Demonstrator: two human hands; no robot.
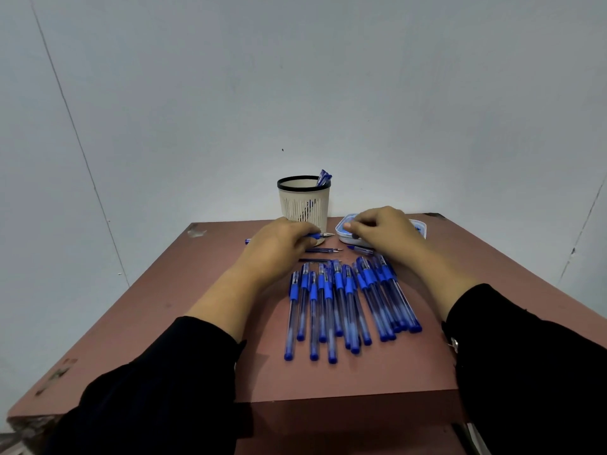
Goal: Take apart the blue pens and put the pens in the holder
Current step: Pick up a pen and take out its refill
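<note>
Black sleeves nearest me. Row of blue pens lies between my wrists on table. Left hand grips one pen before holder; right hand fingers curled over white tray, grasp unclear.

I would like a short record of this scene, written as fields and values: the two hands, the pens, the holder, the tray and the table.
left hand: grips a blue pen, tip pointing right
right hand: fingers curled over the white tray; whether it holds anything cannot be seen
holder: upright at the table's far side, behind the left hand, a few blue pens inside
pens on table: many, lying side by side between the forearms
loose refills: thin, lying before the holder
table: reddish brown
</note>
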